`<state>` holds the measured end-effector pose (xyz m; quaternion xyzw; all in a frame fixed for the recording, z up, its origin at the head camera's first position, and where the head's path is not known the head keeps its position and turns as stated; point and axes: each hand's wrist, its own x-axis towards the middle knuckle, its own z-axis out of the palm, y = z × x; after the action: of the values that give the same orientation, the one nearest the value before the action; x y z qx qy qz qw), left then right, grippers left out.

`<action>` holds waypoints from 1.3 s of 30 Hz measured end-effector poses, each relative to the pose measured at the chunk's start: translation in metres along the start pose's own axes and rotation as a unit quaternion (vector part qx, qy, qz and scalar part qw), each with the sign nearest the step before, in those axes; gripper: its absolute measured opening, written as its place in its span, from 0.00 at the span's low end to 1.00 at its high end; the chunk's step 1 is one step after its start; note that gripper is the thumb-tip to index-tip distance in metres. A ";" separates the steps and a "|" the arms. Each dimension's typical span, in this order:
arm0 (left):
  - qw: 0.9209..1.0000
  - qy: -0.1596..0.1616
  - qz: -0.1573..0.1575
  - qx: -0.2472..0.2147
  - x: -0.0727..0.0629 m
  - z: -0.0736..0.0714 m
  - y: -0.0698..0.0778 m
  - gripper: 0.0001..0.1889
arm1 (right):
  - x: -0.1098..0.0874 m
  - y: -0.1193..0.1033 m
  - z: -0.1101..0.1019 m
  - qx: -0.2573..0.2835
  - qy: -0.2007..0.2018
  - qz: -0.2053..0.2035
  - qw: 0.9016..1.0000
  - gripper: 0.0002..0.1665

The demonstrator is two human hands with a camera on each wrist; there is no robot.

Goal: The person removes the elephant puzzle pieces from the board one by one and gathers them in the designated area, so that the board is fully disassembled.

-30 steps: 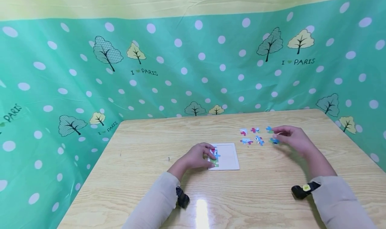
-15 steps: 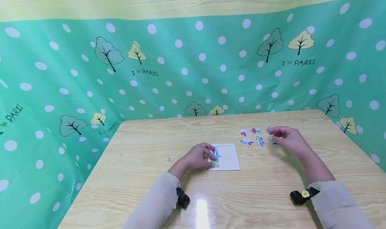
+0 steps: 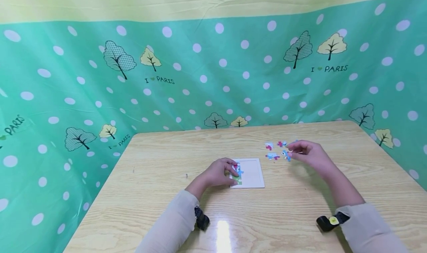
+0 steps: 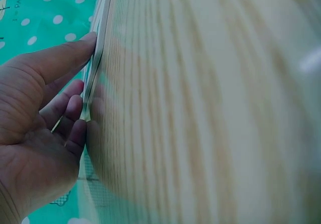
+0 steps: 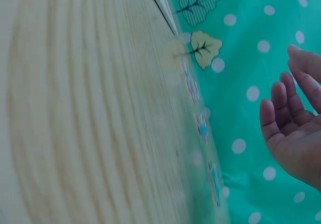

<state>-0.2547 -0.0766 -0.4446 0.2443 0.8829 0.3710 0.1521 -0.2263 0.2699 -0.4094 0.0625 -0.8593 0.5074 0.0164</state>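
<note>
A white puzzle board (image 3: 252,173) lies flat on the table, with joined picture pieces (image 3: 238,178) along its left side. On that left part rests my left hand (image 3: 218,172), thumb near the front edge and bent fingers over the pieces. In the left wrist view its thumb touches the board edge, seen almost edge-on. My right hand (image 3: 308,153) hovers at the loose jigsaw pieces, thumb and forefinger beside a blue piece (image 3: 285,155); I see nothing held. A white and red piece (image 3: 269,146), a red one (image 3: 280,144) and a pale blue one (image 3: 272,156) lie left of it.
The wooden table (image 3: 160,153) reaches back to a green dotted curtain (image 3: 186,75). Small dark marks show on the tabletop left of the board. Black wrist cameras sit on both sleeves. Another blue piece peeks out behind the right hand.
My right hand has moved left, from the rightmost loose pieces to the blue piece in the middle. My left hand and the board have stayed put.
</note>
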 end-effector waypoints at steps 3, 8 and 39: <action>1.000 0.001 0.000 0.000 0.000 0.000 0.001 0.06 | -0.001 -0.005 0.005 0.004 -0.004 -0.009 1.000 0.22; 1.000 0.001 0.000 -0.001 -0.001 0.000 0.001 0.06 | -0.002 -0.012 0.012 0.001 -0.016 -0.017 1.000 0.23; 1.000 -0.002 0.002 0.012 0.003 0.000 -0.002 0.06 | 0.016 -0.044 0.074 -0.002 -0.112 -0.023 0.993 0.20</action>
<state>-0.2575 -0.0762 -0.4463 0.2490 0.8864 0.3602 0.1500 -0.2337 0.1825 -0.4053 0.1387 -0.8553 0.4946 -0.0681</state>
